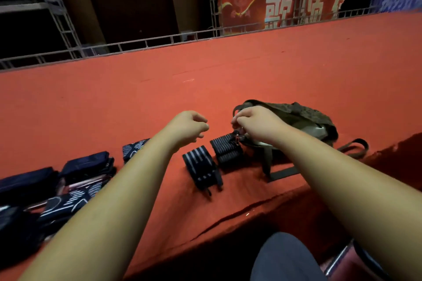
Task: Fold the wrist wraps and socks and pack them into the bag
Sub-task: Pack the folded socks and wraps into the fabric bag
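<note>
Two rolled black wrist wraps with white stripes lie on the red table, one (202,167) nearer me and one (226,148) against the bag. The olive-brown bag (303,116) lies slumped at the right, its zipper pull (237,138) hanging at its left end. My right hand (255,121) pinches the bag's left edge just above that pull. My left hand (187,125) hovers above the table left of the bag, fingers loosely curled, holding nothing. Folded dark socks with white patterns (89,164) lie in several piles at the left; my left forearm partly hides one (134,147).
The red cloth-covered table (159,89) stretches far back to a metal truss railing (146,41). The bag's dark strap (351,146) trails toward the table's front edge at the right. My knee (283,255) and a chair frame (342,255) sit below the edge.
</note>
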